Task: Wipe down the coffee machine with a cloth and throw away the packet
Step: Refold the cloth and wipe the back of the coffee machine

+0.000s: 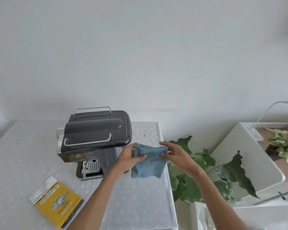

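My left hand [129, 157] and right hand [175, 155] pinch the cloth [148, 161] by its top corners, at four o'clock of the coffee machine [96, 131]. Wiping looks unstarted; next I'd press the cloth onto its casing. The packet [56, 201] lies at seven o'clock.

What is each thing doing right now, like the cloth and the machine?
Blue cloth: folded, held up by both hands.
Left hand: pinches its upper left corner.
Right hand: pinches its upper right corner.
Coffee machine: upright on the table, untouched.
Yellow packet: lying flat on the table, untouched.
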A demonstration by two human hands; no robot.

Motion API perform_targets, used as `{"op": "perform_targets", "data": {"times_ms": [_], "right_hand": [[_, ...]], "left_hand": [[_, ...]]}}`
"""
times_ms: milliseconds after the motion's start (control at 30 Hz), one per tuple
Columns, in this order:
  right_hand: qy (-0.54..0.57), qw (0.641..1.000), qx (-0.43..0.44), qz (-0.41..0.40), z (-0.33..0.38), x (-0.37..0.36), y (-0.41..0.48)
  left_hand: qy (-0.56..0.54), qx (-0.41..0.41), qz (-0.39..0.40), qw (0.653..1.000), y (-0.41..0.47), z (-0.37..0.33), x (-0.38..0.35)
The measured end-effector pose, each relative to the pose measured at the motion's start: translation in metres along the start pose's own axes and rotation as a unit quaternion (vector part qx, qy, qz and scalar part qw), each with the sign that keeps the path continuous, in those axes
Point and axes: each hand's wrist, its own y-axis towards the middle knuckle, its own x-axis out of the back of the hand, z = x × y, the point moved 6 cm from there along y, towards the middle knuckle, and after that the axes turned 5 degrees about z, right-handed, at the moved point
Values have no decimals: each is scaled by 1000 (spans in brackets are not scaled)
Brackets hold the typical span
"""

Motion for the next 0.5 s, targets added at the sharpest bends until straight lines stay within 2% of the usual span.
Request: {"op": "perform_targets", "data": {"times_ms": [133,300,500], "right_hand": [[29,999,18,5,17,3,-6],[57,997,44,17,46,2,-7],[-81,992,94,-27,67,6,-1]], "left_hand": [[5,-20,8,1000,-6,-21,3],[-44,-28,3,999,-14,-29,5],[-66,-36,4,997,-22,-37,11]]}}
